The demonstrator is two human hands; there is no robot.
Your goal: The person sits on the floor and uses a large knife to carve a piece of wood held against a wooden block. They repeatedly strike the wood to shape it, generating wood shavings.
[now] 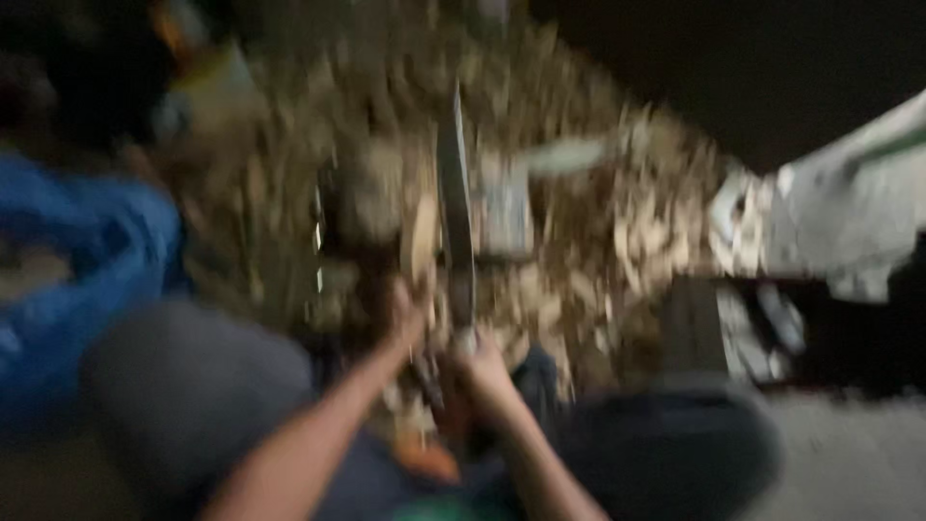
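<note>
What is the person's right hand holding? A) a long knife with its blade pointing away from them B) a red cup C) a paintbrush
A: the right hand grips the handle of a long knife, its blade running up over the pile of wood chips.

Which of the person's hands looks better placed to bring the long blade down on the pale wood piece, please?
Probably the right hand: it grips the handle of the long blade, which points up. The left hand is beside the pale wood piece, seemingly steadying it, though blur hides the fingers.

Blue sack, wood-chip heap
</note>
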